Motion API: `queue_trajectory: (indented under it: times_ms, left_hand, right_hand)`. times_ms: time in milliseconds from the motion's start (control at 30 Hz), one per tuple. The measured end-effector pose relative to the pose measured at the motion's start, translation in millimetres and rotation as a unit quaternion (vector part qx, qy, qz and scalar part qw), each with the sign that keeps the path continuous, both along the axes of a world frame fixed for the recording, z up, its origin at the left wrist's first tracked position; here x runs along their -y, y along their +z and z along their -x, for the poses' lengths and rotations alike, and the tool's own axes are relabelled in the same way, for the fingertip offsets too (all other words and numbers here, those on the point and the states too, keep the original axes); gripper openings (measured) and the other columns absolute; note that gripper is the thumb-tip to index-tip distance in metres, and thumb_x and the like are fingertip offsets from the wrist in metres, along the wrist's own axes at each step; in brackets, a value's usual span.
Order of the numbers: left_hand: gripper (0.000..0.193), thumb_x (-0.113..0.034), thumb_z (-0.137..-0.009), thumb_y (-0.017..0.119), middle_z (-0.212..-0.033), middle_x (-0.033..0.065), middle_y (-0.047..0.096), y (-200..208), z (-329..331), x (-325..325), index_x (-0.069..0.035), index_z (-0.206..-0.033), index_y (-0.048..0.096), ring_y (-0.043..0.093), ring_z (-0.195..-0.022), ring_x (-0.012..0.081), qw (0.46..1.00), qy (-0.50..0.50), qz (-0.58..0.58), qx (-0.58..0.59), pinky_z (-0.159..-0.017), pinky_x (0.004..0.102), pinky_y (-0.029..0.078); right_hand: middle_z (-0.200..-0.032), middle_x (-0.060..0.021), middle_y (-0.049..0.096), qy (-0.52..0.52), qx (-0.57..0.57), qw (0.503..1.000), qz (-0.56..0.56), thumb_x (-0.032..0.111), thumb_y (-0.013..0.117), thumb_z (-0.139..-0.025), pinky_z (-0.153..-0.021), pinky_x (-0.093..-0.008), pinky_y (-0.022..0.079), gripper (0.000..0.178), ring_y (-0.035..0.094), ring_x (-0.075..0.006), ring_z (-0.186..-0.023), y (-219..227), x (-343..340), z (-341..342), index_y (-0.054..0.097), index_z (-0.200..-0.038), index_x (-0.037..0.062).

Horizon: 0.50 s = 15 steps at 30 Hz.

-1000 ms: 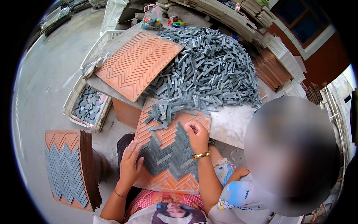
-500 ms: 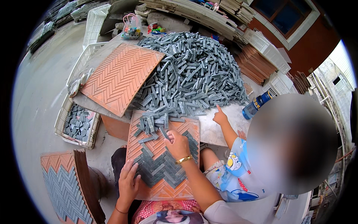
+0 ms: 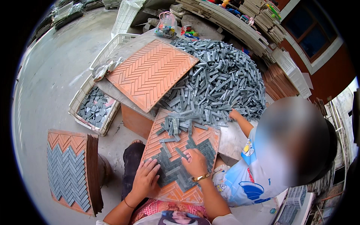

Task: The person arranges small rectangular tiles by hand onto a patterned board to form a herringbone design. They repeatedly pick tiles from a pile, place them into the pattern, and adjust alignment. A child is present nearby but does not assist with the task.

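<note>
By the pale counter, our right hand has drawn its pinched grey stone strip across the part-filled orange tray; left hand loosely spread.

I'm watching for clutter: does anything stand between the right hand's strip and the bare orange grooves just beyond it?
Nothing visible stands between the grey strip in the right hand and those bare grooves; loose strips lie farther up the board.

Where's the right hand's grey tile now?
Head view, lower centre: the grey tile is in the grip of the right hand, over the partly tiled orange tray, right of the left hand; tray contact unclear.
</note>
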<state>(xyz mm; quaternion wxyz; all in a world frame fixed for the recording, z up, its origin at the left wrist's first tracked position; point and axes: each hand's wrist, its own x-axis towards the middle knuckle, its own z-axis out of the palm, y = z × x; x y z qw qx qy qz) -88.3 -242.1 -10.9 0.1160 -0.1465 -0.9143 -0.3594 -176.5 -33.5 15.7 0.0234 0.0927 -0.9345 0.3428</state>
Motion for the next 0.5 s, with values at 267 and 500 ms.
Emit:
queue_trajectory:
  times_ms: [267, 500]
  left_hand:
    - [0.039, -0.007, -0.075, 0.065, -0.127, 0.0139, 0.052, 2, 3, -2, -0.004, -0.114, 0.058, 0.045, -0.123, 0.0319, 1.000, -0.010, -0.007, 0.001, -0.103, 0.0489, 0.032]
    - [0.041, -0.006, -0.074, 0.065, -0.128, 0.0133, 0.052, 2, -3, -15, -0.005, -0.115, 0.058, 0.044, -0.125, 0.0314, 0.999, -0.039, -0.020, 0.006, -0.103, 0.0484, 0.032]
  right_hand:
    - [-0.086, -0.0104, 0.053, 0.132, -0.003, 0.991, -0.038, 0.005, 0.069, -0.072, -0.071, -0.0393, 0.047, 0.022, 0.057, -0.0309, -0.082, 6, -13, 19, 0.060, -0.092, 0.0072]
    - [-0.085, -0.0099, 0.056, 0.196, -0.001, 0.978, -0.063, 0.008, 0.071, -0.071, -0.072, -0.0366, 0.048, 0.022, 0.059, -0.0293, -0.082, -2, -11, 32, 0.064, -0.091, 0.0074]
